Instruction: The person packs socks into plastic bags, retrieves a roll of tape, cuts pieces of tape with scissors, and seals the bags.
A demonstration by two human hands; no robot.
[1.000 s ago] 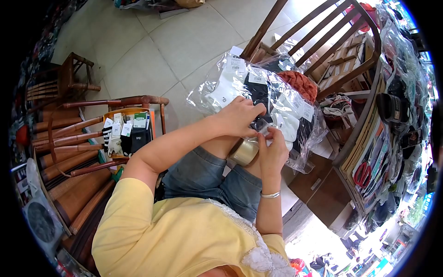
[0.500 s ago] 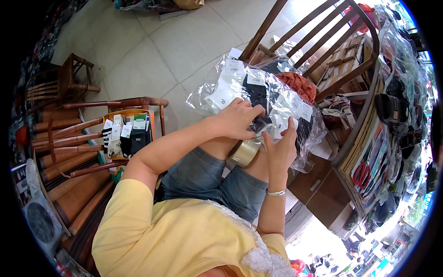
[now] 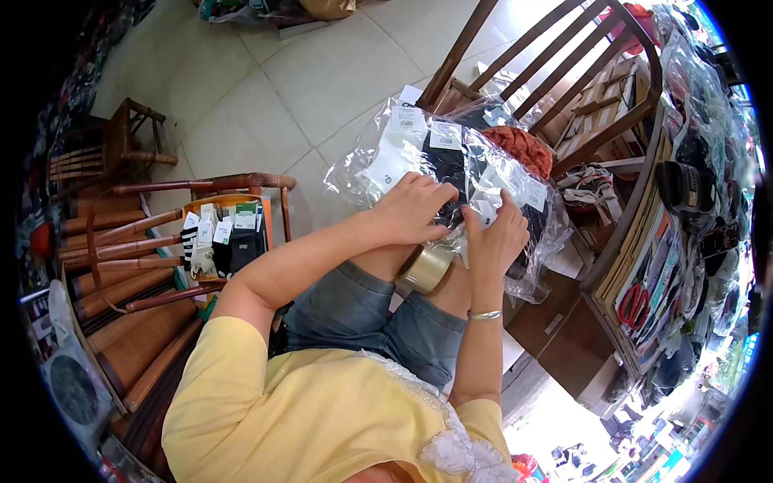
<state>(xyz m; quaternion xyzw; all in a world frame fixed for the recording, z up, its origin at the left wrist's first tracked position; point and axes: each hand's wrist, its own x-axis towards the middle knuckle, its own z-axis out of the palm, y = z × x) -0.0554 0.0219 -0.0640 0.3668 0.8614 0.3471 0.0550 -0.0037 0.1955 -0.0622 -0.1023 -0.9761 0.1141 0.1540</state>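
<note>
A clear plastic bag (image 3: 366, 173) lies across my knees, with flat-packed white and dark pieces bearing barcode labels (image 3: 445, 135) inside. My left hand (image 3: 412, 211) is curled on the bag's near part, its thumb and forefinger closed around a crumpled fold of plastic. Just to its right, my right hand (image 3: 498, 241) rests on the same bag, thumb and forefinger spread apart, with nothing visible in its grip. Between my thighs, below the left hand, sits a wide roll of tape (image 3: 427, 270). Part of the bag is hidden under both hands.
A wooden chair (image 3: 555, 60) stands beyond the bag, near a rust-red cloth (image 3: 519, 149). At right is a table edge with red-handled scissors (image 3: 634, 307) and stacked packs. A bamboo chair (image 3: 233, 183) at left holds a box of tagged socks (image 3: 241, 251).
My right hand has shifted slightly right and its thumb has moved up over the bag. The left hand stays nearly in place on the plastic.
</note>
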